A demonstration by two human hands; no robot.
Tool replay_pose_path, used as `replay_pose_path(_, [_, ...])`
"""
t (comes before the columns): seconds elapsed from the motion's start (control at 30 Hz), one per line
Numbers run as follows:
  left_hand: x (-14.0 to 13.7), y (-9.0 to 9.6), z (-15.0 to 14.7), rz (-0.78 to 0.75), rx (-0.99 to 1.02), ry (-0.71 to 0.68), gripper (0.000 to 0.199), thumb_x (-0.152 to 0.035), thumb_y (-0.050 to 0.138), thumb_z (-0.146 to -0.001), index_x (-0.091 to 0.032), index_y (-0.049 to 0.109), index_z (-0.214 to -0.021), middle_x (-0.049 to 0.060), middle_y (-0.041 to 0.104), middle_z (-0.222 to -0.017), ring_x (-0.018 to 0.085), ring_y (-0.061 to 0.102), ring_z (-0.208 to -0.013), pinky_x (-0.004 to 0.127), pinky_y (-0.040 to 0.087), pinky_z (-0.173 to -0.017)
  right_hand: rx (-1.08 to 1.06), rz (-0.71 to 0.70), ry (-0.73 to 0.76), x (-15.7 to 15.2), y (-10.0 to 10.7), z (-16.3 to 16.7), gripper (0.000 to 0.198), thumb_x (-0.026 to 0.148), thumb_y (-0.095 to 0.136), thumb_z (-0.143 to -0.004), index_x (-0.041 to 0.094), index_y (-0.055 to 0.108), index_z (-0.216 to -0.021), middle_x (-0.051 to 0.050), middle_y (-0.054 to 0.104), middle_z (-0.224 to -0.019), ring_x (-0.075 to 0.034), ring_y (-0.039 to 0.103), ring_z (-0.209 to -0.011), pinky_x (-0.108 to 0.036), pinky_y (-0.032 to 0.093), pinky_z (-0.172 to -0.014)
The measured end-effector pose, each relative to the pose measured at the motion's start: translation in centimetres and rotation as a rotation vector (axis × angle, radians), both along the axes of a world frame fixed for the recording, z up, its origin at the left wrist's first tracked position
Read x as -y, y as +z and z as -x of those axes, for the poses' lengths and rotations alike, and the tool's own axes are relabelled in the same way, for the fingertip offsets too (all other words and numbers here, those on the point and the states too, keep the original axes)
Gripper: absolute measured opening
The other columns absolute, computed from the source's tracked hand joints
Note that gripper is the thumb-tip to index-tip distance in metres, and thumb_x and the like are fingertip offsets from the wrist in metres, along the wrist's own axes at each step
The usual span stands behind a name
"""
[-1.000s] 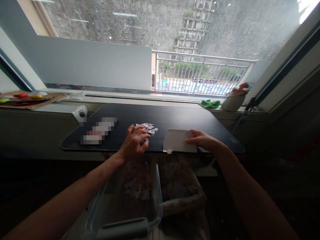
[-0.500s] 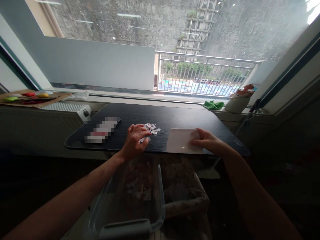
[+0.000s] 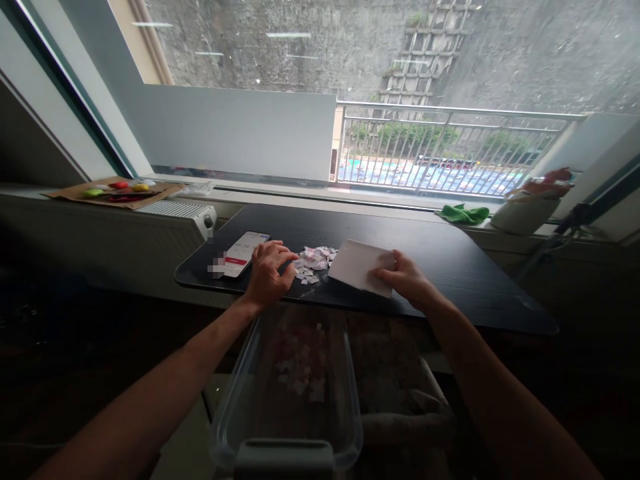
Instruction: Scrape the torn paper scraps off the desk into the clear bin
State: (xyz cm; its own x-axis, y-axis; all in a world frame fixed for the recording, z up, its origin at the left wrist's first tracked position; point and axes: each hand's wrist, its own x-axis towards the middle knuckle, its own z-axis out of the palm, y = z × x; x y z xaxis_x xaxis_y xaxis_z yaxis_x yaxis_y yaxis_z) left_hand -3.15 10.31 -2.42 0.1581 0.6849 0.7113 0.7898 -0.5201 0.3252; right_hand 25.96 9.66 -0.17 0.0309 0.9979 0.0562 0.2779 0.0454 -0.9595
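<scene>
My left hand [image 3: 273,270] rests low over the dark table, its fingers bent and apart. Its fingertips are at the left edge of a pile of small paper scraps [image 3: 315,259], white with some pink. In my right hand [image 3: 407,277] is a flat white rectangular piece [image 3: 361,263], gripped at its right side between thumb and fingers. That piece is tilted, and its left edge is right beside the scraps; whether it touches them I cannot tell. Left of my left hand lies a phone [image 3: 245,253] with a lit screen.
Below the front edge of the black table [image 3: 440,267] stands a clear plastic box [image 3: 355,400] with paper bits inside. A green cloth [image 3: 464,213] and a pale pot [image 3: 525,210] sit on the windowsill. A radiator [image 3: 177,217] is at the left, near a brown board with colourful items [image 3: 113,190].
The view has swung, shifting the scene rightward. My right hand has brought the white piece leftward to the pile and tilted it. My left hand now covers less of the scraps.
</scene>
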Motion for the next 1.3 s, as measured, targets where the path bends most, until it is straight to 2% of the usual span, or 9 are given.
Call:
replay_pose_path(0.13, [-0.1,-0.2,-0.3,0.01,-0.011,0.001,0.02,-0.023,0.05,-0.082,-0.022,0.07,-0.085,0.004,0.068,-0.089,0.026,0.056,-0.111,0.049,0.036,-0.104,-0.026,0.053,0.049,0.3,0.1,-0.2,0.031,0.022,0.071,-0.059,0.022,0.056,-0.087,-0.001,0.069,-0.079,-0.018,0.066,-0.071,-0.029,0.055,-0.063])
replay_pose_path(0.27, [-0.1,-0.2,-0.3,0.024,-0.027,0.007,0.02,-0.024,0.05,-0.082,-0.022,0.069,-0.086,0.004,0.068,-0.089,0.026,0.056,-0.111,0.049,0.035,-0.105,-0.036,0.024,-0.006,-0.7,0.1,1.0,0.032,0.022,0.072,-0.059,0.022,0.056,-0.087,-0.001,0.068,-0.081,-0.018,0.066,-0.072,-0.029,0.055,-0.064])
replay_pose_path(0.4, [-0.1,-0.2,-0.2,0.017,-0.04,-0.001,0.021,-0.024,0.049,-0.083,-0.021,0.07,-0.086,0.005,0.068,-0.088,0.026,0.056,-0.11,0.048,0.036,-0.104,-0.037,0.078,-0.013,-1.4,0.4,2.2,0.032,0.018,0.072,-0.057,0.02,0.057,-0.085,-0.001,0.067,-0.08,-0.017,0.064,-0.071,-0.029,0.054,-0.064])
replay_pose_path(0.63, [0.0,-0.2,-0.2,0.014,-0.045,-0.009,0.021,-0.025,0.049,-0.083,-0.02,0.069,-0.086,0.005,0.069,-0.088,0.026,0.056,-0.11,0.047,0.036,-0.104,-0.061,0.206,0.12,0.4,1.8,0.8,0.03,0.015,0.073,-0.055,0.019,0.061,-0.082,-0.002,0.07,-0.078,-0.017,0.065,-0.068,-0.027,0.054,-0.06])
replay_pose_path(0.83, [-0.2,-0.3,-0.2,0.013,-0.044,-0.006,0.02,-0.024,0.05,-0.083,-0.021,0.069,-0.085,0.005,0.069,-0.088,0.026,0.057,-0.109,0.046,0.037,-0.103,-0.106,0.136,-0.033,-0.4,1.1,1.4,0.032,0.013,0.074,-0.055,0.02,0.059,-0.083,0.0,0.069,-0.074,-0.016,0.064,-0.066,-0.026,0.053,-0.06])
replay_pose_path(1.07, [-0.3,-0.5,-0.2,0.015,-0.044,-0.001,0.019,-0.023,0.051,-0.082,-0.022,0.07,-0.084,0.004,0.07,-0.088,0.027,0.056,-0.11,0.046,0.035,-0.105,-0.085,0.263,0.128,0.5,1.7,1.4,0.03,0.011,0.074,-0.057,0.018,0.062,-0.083,-0.002,0.071,-0.079,-0.017,0.065,-0.069,-0.026,0.054,-0.06])
replay_pose_path(1.3, [-0.3,-0.5,-0.2,0.013,-0.044,-0.013,0.02,-0.023,0.051,-0.082,-0.021,0.07,-0.085,0.005,0.069,-0.088,0.026,0.056,-0.11,0.046,0.036,-0.104,-0.09,0.249,0.093,0.9,1.8,1.8,0.032,0.01,0.074,-0.058,0.017,0.062,-0.086,-0.001,0.07,-0.077,-0.015,0.064,-0.067,-0.024,0.053,-0.058])
